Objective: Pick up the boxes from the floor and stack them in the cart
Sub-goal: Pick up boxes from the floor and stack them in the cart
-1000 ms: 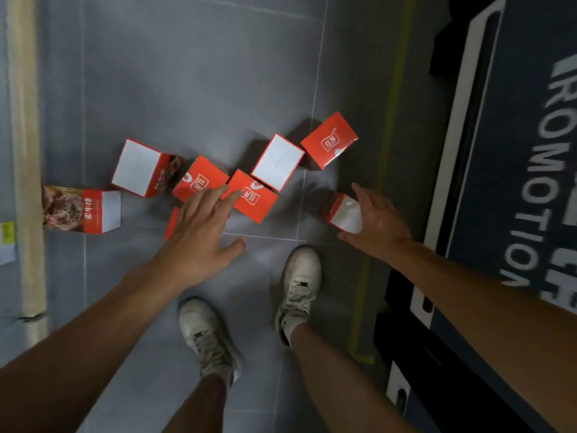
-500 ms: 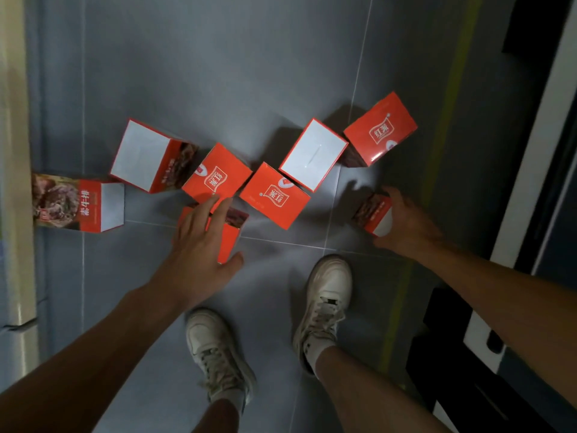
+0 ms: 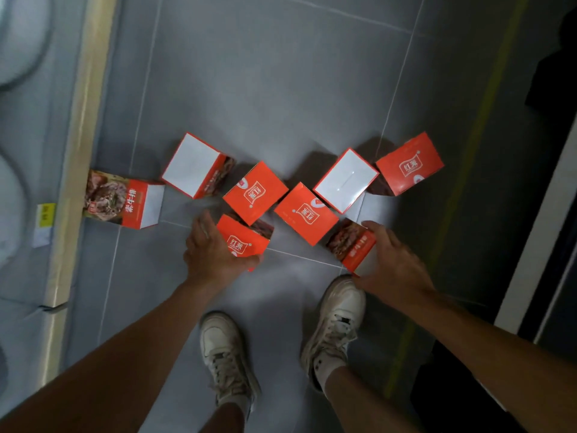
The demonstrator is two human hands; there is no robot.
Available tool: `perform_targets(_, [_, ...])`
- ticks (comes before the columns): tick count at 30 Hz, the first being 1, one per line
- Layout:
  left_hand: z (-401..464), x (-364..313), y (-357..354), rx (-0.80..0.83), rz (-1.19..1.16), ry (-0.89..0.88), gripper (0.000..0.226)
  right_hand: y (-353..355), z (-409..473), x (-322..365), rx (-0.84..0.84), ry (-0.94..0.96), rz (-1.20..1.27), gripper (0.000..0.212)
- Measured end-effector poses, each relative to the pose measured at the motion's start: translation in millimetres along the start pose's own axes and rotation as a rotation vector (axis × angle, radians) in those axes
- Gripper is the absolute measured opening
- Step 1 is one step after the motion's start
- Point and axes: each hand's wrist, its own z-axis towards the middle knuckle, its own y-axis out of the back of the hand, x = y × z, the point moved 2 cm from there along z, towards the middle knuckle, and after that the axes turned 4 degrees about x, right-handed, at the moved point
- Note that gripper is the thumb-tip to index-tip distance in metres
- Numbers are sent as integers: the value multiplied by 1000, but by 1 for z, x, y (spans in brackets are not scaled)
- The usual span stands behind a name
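Note:
Several red-and-white boxes lie scattered on the grey tiled floor. My left hand grips a red box from its left side, thumb under its near edge. My right hand grips another box showing a food picture, just above my right shoe. Beyond them lie two red boxes, two white-faced boxes, a red box at the right and a box at the far left. The cart's dark edge runs along the right.
A pale raised strip runs along the left with a yellow tag beside it. My two white shoes stand just below the boxes. A faint yellow floor line runs near the cart.
The view swung left, pushing the cart toward the right edge. My left hand closed on the near red box and tilted it up. My right hand moved its box leftward, toward my shoe.

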Motion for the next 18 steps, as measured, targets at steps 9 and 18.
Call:
perform_targets(9, [22,-4,-45,-162,-23,-48,136,-33,15,15,-5,25,32,112])
perform_targets(18, [-52,14,42,-73,-33,-165,123,29,-56,69,-29,4,-33,107])
